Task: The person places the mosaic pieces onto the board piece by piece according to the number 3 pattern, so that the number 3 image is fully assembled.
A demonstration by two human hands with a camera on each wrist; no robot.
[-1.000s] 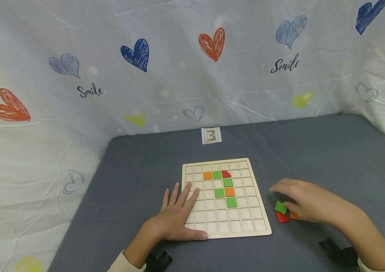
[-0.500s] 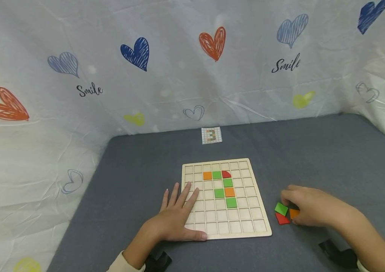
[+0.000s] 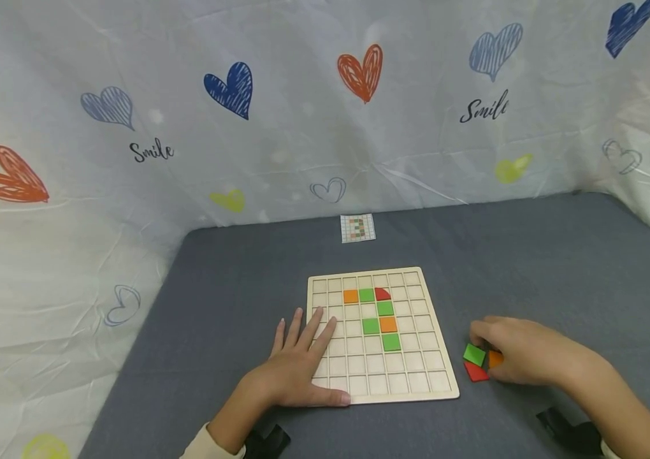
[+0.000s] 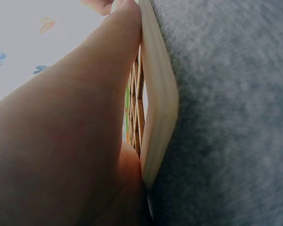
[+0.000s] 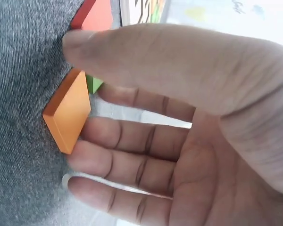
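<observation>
My left hand [image 3: 287,377] lies spread on the left side of a wooden grid board [image 3: 396,384], its thumb along the front edge. Orange, green and red tiles fill several squares of the board. To the right of it, my right hand [image 3: 531,352] is low over three loose pieces: a green tile [image 3: 474,354], a red tile [image 3: 476,371] with one rounded corner, and an orange tile [image 3: 495,359]. In the right wrist view, fingertips [image 5: 92,157] meet the orange tile's side, while the thumb reaches across between it and the red tile [image 5: 95,18].
A small printed card [image 3: 357,228] with a coloured grid pattern lies at the back of the grey cloth-covered table [image 3: 245,274]. Behind the table hangs a white curtain [image 3: 290,146] with hearts and lettering. Black wrist straps [image 3: 568,430] show below the hands.
My right hand has come down and back to the right, its fingers curling in around the orange tile. The loose green and red tiles have shifted slightly. My left hand stays put.
</observation>
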